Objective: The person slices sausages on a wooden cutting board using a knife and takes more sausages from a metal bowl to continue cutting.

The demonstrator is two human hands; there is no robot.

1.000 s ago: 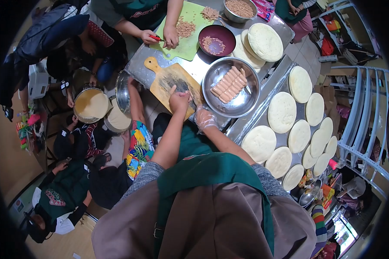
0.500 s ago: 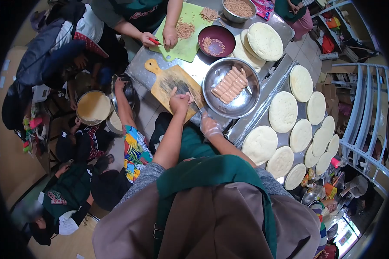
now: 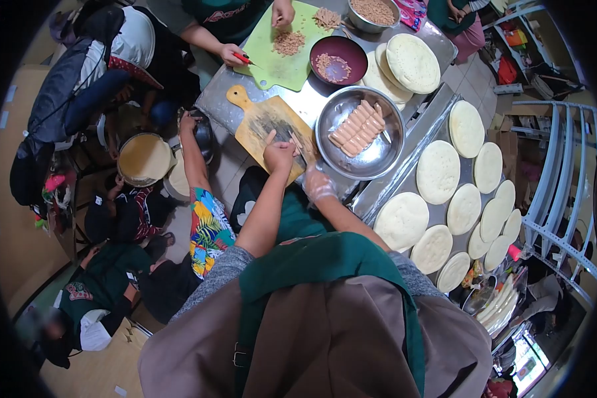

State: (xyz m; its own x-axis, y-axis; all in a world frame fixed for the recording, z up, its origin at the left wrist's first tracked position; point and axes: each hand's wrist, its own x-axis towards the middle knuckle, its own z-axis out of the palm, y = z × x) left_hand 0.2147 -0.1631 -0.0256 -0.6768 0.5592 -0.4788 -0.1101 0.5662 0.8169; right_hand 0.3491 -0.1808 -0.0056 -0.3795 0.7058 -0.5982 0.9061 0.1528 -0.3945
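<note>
Paddle chopping board [image 3: 272,126]: matt wood, darkly stained
Mixing bowl [image 3: 379,156]: glossy metal
Green cutting board [image 3: 285,69]: smooth plastic
Glove [image 3: 320,186]: clear, filmy, apparently plastic

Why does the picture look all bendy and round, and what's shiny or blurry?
In the head view, probably a very wide lens: the rack curves and the corners are black; also in the head view, light gleams on the metal table and sausage bowl, and a patch at lower left is blurred.

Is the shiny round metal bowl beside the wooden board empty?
No, partly filled: pinkish sausages lie inside the shiny round metal bowl, bare wall showing around them.
</note>
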